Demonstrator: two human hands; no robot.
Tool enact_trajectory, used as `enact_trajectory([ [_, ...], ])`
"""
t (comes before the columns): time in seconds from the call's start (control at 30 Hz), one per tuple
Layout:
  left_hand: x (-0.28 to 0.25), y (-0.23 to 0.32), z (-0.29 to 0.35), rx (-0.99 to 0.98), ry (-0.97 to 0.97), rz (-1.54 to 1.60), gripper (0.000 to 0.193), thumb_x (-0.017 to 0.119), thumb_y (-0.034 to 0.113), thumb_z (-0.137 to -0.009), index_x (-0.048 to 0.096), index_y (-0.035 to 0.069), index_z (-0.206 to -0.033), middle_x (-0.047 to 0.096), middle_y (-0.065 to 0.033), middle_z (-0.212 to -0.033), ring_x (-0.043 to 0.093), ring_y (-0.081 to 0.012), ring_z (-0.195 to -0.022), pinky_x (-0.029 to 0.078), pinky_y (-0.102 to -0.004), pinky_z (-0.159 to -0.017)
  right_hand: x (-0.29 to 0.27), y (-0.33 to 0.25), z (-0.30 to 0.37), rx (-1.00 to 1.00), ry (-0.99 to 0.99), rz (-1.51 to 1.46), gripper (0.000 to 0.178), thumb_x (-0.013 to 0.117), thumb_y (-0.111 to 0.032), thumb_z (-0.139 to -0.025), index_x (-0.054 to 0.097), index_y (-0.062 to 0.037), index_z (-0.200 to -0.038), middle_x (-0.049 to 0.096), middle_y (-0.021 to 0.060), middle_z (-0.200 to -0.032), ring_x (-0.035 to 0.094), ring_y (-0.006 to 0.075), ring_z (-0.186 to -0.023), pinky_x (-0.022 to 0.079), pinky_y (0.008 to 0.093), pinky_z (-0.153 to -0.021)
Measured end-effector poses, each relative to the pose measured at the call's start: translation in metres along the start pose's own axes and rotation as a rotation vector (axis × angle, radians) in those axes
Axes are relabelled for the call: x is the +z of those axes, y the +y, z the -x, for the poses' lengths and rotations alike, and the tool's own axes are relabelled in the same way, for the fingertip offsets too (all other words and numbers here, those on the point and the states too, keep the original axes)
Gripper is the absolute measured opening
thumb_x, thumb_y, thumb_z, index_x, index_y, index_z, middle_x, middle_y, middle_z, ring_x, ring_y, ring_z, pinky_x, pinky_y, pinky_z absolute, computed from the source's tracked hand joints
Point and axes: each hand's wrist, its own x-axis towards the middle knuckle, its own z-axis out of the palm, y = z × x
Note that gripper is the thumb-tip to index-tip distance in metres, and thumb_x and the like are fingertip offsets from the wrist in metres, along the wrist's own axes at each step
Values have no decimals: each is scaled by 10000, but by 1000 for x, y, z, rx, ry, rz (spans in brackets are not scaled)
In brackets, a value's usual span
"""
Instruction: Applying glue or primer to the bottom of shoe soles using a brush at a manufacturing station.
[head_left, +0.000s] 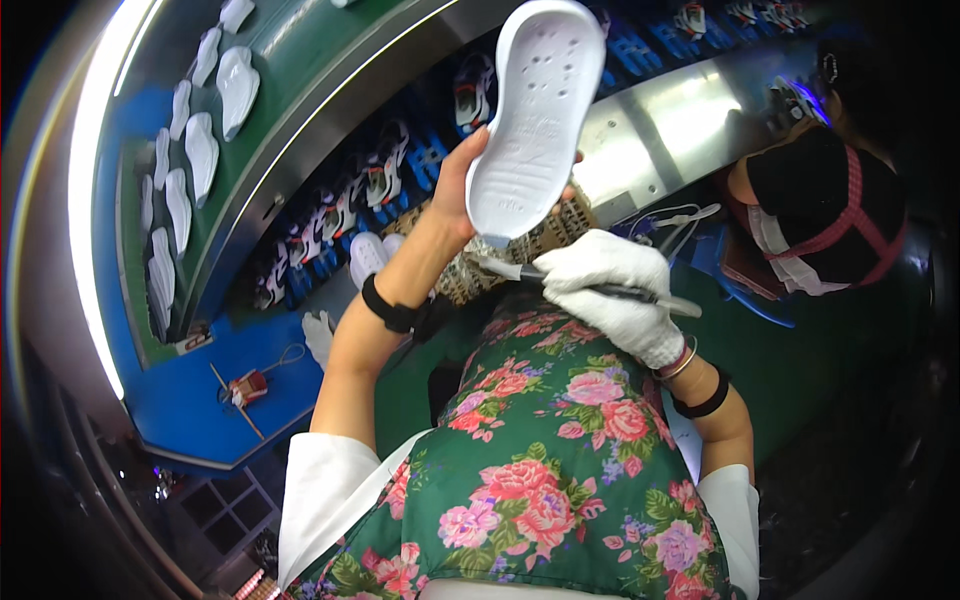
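My bare left hand (462,180) grips a white foam shoe sole (535,125) around its heel end, holding it raised at the top middle. The sole's inner face, with small holes toward the toe and ridges at the heel, faces me. In a white knit glove, my right hand (615,290) is closed around a slim brush (515,270) with a dark handle. Its pale tip points left, just below the heel of the sole. Whether the tip touches the sole, I cannot tell. A patterned surface (465,280) lies behind both hands.
White soles (201,155) lie in rows on a green surface at left. Shoes (388,170) on blue supports line a rack beyond my hands. More pale soles (368,258) sit beside my left forearm. A blue table (190,400) holds a small red-brown object (245,388). Another person (820,200) sits at right.
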Motion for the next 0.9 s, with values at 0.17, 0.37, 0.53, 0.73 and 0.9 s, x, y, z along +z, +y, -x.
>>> enact_trajectory([
  [0.17,6,-40,10,17,306,115,805,365,642,-989,353,29,-1511,560,-276,-1347,635,-450,-1123,570,-552,-895,-47,-2,-33,-157,162,360,202,778,25,-754,748,-26,-947,747,118,-960,703,222,-843,552,320,-770],
  [0.37,20,-52,-9,94,433,211,805,418,647,-973,349,65,-1525,534,-248,-1400,612,-422,-1178,524,-542,-989,-63,-14,-34,-254,141,429,182,776,3,-755,767,-48,-930,752,107,-915,721,238,-840,547,337,-776],
  [0.53,49,3,-34,135,91,-318,987,618,658,-848,260,78,-1562,390,-342,-1471,596,-441,-1167,578,-562,-863,-91,-37,-1,277,494,-227,151,732,65,-781,756,31,-926,754,150,-998,717,180,-913,565,296,-834],
  [0.73,57,109,-147,365,-149,-60,953,513,690,-910,264,6,-1525,305,-344,-1495,471,-473,-1272,521,-544,-973,-113,-1,19,278,629,-274,177,726,68,-798,748,32,-969,751,131,-1006,708,161,-917,563,277,-857],
  [0.9,40,149,-222,650,276,364,906,444,672,-950,223,28,-1547,206,-297,-1578,281,-489,-1440,286,-586,-1172,-116,26,29,384,594,-177,167,740,32,-811,761,33,-976,756,96,-968,699,138,-872,551,265,-816],
])
